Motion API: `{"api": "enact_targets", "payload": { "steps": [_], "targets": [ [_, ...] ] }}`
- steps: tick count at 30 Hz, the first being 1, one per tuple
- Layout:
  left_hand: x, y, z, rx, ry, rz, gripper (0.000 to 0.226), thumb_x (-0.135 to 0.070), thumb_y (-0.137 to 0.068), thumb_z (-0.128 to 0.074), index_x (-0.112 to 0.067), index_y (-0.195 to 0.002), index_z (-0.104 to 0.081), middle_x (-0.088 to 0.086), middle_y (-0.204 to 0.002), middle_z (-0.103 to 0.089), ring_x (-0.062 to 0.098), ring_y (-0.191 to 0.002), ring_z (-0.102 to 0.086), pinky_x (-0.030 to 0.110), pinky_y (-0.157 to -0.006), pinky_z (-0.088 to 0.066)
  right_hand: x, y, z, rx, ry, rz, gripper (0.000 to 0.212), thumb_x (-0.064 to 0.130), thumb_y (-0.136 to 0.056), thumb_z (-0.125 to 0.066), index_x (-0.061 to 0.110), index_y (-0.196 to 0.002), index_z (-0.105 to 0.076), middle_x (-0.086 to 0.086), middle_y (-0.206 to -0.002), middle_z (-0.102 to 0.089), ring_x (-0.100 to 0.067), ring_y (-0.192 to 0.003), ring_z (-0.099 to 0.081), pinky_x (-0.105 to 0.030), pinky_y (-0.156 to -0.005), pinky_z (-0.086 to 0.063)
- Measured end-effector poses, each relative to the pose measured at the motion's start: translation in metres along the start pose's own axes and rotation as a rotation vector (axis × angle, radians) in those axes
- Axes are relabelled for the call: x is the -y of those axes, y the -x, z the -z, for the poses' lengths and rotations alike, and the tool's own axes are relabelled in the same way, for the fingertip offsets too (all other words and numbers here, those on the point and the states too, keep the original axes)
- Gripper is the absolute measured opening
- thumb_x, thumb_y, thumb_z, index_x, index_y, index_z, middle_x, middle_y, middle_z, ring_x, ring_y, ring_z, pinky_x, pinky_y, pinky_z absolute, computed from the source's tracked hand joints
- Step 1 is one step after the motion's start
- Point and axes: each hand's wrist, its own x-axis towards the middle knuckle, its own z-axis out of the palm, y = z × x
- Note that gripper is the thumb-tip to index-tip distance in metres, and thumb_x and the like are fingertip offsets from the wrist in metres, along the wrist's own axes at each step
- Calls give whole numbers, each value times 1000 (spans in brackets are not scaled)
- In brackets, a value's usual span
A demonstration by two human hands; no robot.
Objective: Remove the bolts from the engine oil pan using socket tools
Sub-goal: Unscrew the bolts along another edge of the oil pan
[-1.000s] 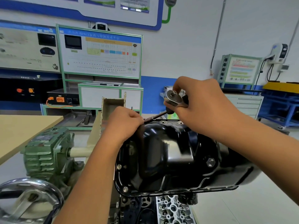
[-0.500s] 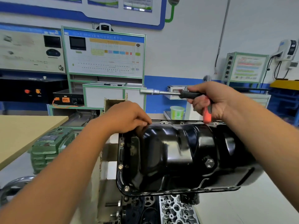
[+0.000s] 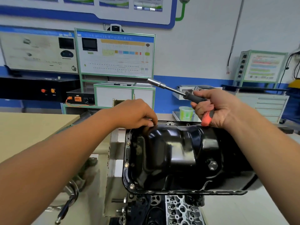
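— So, where's the glossy black steel oil pan [image 3: 178, 153]?
— Centre, on the engine, bolts [image 3: 126, 164] showing down its left flange.
— And the hands?
— Right hand [image 3: 215, 109] grips the black-and-orange-handled socket driver [image 3: 186, 95], raised above the pan's far edge, socket pointing up-left. Left hand [image 3: 134, 115] rests at the far-left corner, fingertips curled down; whether they pinch anything, I cannot tell.

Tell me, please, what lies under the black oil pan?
Below the oil pan, bare metal engine parts show, with round openings and a gear-like piece. Whatever sits directly beneath the pan's body is covered by the pan itself.
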Motion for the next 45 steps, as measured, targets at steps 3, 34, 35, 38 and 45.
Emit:
{"api": "enact_targets", "payload": {
  "steps": [3,34,35,38,45],
  "targets": [
    [0,1,3,43,25,-23,27,-25,-100,-63,-43,-114,-76,-21,-105,-75,4,-96,-66,33,-80,-55,0,2,0,9,-9,1,23,22,-105,-51,4,-91,-48,-5,-39,-45,-3,-24,-29,-14,-26,-26],
    [-1,-11,6,57,131,-9,12,-21,-93,-74,-23,-104,-79,-14,-56,-53,-3,-60,-53,23,-57,-34,1,-1,2,-30,40,-1,17,18,-104,-52,2,-98,-48,-5,-38,-46,-2,-26,-28,-15,-25,-26],
    [-1,-10,5,41,149,4,12,-20,-93,-74,-22,-104,-78,-15,-55,-52,-4,-59,-52,19,-55,-31,1,-1,2,-31,50,-4,17,18,-104,-52,3,-98,-48,-5,-38,-46,-2,-26,-29,-16,-25,-25],
    [-1,-9,8,68,233,-10,16,-12,-93,-73,-17,-106,-80,-27,-58,-58,-2,-58,-54,10,-57,-34,1,-2,3,-36,53,1,17,18,-103,-52,2,-98,-48,-5,-38,-46,-2,-26,-29,-15,-25,-25],
    [-1,-12,6,67,164,2,11,-16,-91,-75,-19,-100,-80,-22,-56,-56,-5,-60,-54,7,-58,-35,2,-6,5,-32,30,2,18,17,-103,-53,1,-98,-49,-4,-41,-45,-2,-28,-28,-14,-27,-25]
  ]
}}
